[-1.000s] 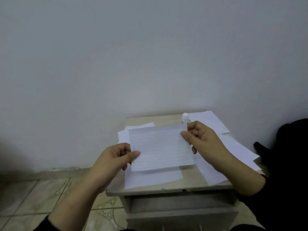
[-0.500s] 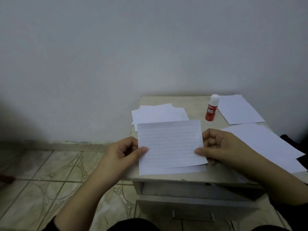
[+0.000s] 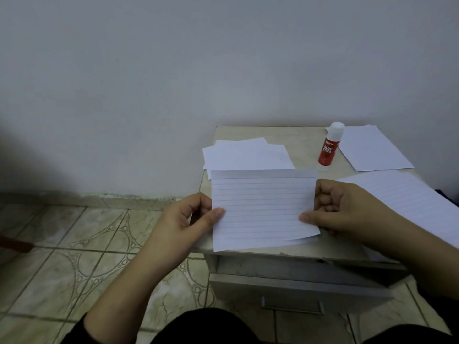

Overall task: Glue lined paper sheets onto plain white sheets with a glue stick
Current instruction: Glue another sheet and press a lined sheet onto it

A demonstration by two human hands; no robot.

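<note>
Left hand point(image 3: 185, 219) and right hand point(image 3: 345, 207) each pinch a side edge of the lined sheet point(image 3: 263, 207), held over the table's point(image 3: 308, 135) front edge. Risk: crooked placement or creasing if the grip is uneven. Glue stick point(image 3: 329, 147) stands capped near the back right, plain sheets point(image 3: 246, 155) back left. Grey wall, tiled floor point(image 3: 74, 244).

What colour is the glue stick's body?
Red, with a white cap; the glue stick shows in the head view.

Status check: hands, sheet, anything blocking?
Both hands, left and right, pinch lined sheet by its side edges, over the table's front. Glue stick capped, upright behind. Nothing in the way.
</note>
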